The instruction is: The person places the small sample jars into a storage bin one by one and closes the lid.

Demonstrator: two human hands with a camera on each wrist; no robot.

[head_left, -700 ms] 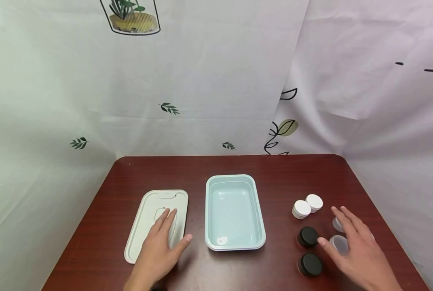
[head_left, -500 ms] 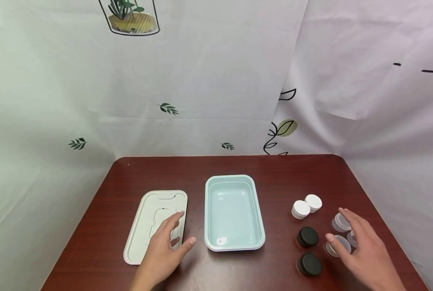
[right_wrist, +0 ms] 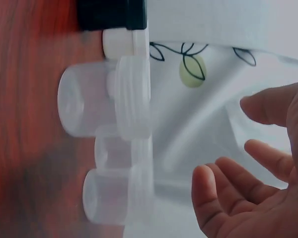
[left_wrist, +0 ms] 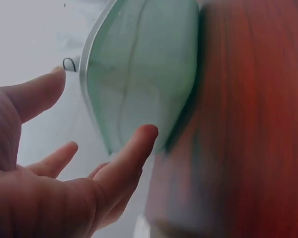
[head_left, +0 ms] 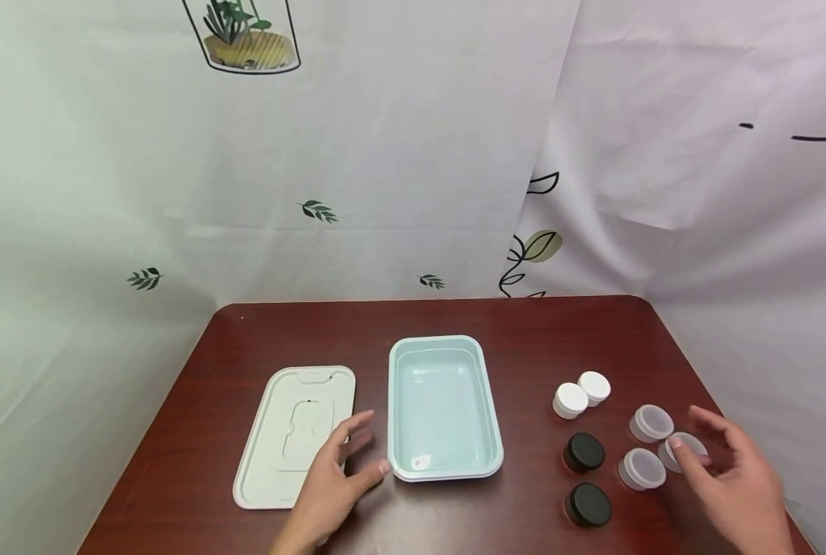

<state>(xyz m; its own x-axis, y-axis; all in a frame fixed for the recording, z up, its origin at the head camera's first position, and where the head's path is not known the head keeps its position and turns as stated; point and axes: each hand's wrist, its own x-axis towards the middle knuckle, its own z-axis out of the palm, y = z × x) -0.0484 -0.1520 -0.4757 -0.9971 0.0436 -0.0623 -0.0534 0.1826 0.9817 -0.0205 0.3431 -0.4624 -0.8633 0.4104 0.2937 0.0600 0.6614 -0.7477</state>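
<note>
Midway across a reddish-brown table (head_left: 517,524), a pale-blue rectangular tub (head_left: 443,416) sits beside a person's left hand (head_left: 332,484), its thumb and fingers spread at the tub's near left corner; whether they touch cannot be told. At right, the right hand (head_left: 737,479), thumb and fingers likewise parted, hovers by a cluster of three translucent lidded jars (head_left: 651,423). Two black-lidded jars (head_left: 584,452) stand left of these, two white-lidded jars (head_left: 570,399) farther back, and a flat off-white lid (head_left: 281,439) lies left of the tub.
</note>
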